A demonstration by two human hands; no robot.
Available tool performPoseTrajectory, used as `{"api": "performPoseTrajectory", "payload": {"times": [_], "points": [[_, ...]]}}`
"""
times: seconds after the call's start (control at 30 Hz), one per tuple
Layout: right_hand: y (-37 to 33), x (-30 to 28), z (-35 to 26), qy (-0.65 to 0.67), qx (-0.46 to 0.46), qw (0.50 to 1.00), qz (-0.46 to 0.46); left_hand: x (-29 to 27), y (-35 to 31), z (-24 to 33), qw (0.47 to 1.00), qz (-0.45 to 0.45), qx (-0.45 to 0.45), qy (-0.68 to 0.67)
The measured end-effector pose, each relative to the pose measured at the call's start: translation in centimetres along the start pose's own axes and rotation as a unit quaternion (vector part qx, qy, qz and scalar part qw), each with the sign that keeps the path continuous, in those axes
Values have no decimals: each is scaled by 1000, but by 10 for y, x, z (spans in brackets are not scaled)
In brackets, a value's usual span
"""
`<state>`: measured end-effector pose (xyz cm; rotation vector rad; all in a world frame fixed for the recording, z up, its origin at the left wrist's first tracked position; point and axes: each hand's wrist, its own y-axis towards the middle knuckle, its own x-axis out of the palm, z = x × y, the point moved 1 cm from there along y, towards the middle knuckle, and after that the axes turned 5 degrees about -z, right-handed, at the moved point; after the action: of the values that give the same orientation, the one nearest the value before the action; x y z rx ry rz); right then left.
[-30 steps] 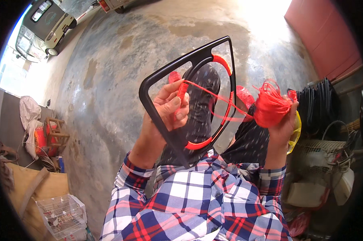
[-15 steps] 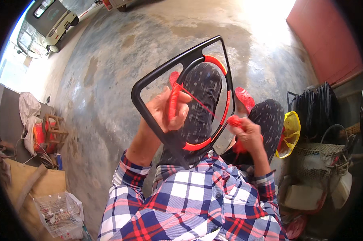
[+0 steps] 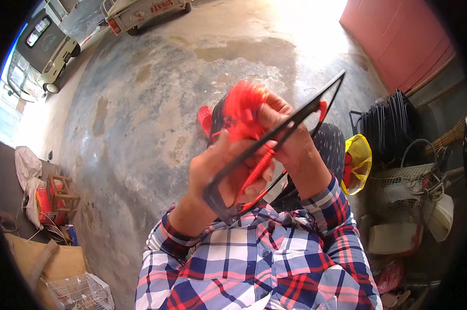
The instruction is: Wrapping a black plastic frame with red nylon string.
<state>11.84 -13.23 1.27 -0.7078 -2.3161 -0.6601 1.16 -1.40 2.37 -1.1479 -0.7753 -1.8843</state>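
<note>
Above my lap, a black frame (image 3: 310,109) with an inner ring is turned nearly edge-on. Red cord is wound tightly around part of that ring as a wrapping (image 3: 259,173). My left hand (image 3: 205,168) is closed around the frame at the wound part, its fingers partly behind the black bar. A loose bundle of red cord (image 3: 243,106), smeared by motion, is gripped by my right hand (image 3: 295,147) just beyond the frame. The right forearm passes behind the bar. Where the strand runs between bundle and ring is hidden by the hands.
Beside my right knee sits a yellow bag (image 3: 366,160) with red stuff inside. Several black frames (image 3: 391,121) stand stacked behind it, near a wire mesh basket (image 3: 399,186). At left are a wooden stool (image 3: 63,199) and a white wire cage (image 3: 81,289). Vehicles stand farther off.
The frame has tipped from facing me to nearly edge-on. My right hand has moved left and up with the red bundle, from the frame's right side to beyond it.
</note>
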Motion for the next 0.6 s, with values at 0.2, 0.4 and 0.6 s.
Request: {"api": "performPoseTrajectory", "payload": {"times": [0.2,0.4,0.6], "points": [[2,-10,-8,-276,-45,951,-132,-16,6,-11,987,43,138,-70],[-52,3,-13,-266,-69,944,183,-48,-19,14,969,128,186,99],[-58,84,-43,-16,-103,935,-338,-64,-26,30,985,72,143,59]]}}
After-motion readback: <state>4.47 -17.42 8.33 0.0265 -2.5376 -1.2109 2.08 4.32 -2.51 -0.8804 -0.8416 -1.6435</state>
